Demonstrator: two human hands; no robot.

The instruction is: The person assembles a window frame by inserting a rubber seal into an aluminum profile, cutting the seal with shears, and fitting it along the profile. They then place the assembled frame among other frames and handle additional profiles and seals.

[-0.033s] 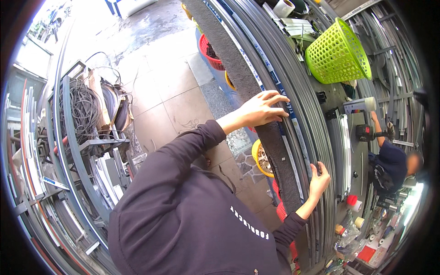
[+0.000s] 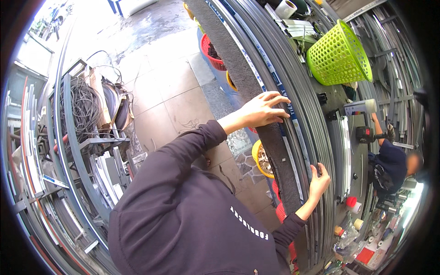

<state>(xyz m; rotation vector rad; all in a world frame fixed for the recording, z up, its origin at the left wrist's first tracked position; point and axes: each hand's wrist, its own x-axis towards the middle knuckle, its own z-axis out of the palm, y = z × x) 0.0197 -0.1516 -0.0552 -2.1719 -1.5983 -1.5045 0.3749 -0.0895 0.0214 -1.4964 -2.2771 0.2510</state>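
Note:
A bundle of long grey metal profiles [image 2: 300,107], some with blue-and-white printed film, runs lengthwise over a bench with a dark, rough padded edge [image 2: 272,149]. My left hand [image 2: 266,109] reaches across that edge, its spread fingers resting on the near profiles; its thumb is mostly hidden. Closer to me, my right hand [image 2: 319,181] touches the profiles with thumb and fingers apart. Neither hand visibly lifts a profile.
A green perforated basket [image 2: 339,52] stands beyond the profiles. Another person [image 2: 389,160] is at the right, near a power tool [image 2: 365,134]. Red [image 2: 211,51] and yellow [image 2: 262,158] baskets sit below the bench edge. A rack with coiled cable [image 2: 82,110] stands left.
Both hands keep their places on the profiles. The surroundings shift only very slightly in the picture.

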